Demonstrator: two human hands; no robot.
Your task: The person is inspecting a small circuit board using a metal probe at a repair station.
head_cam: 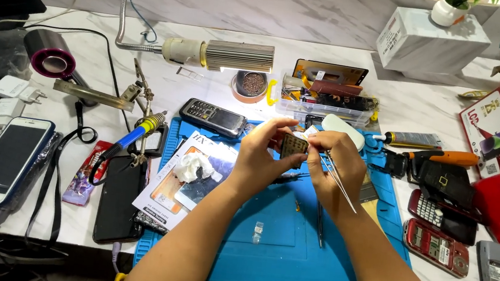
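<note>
Both my hands are raised over the blue work mat. My left hand pinches a small dark circuit board with gold contacts by its left edge. My right hand touches the board's right side with its fingertips and also holds thin metal tweezers, which point down and to the right along the palm. A bright desk lamp shines just above the hands.
A keypad phone, a soldering iron and papers with a crumpled tissue lie to the left. A white smartphone sits far left. Parts box, glue tube and several opened phones lie right.
</note>
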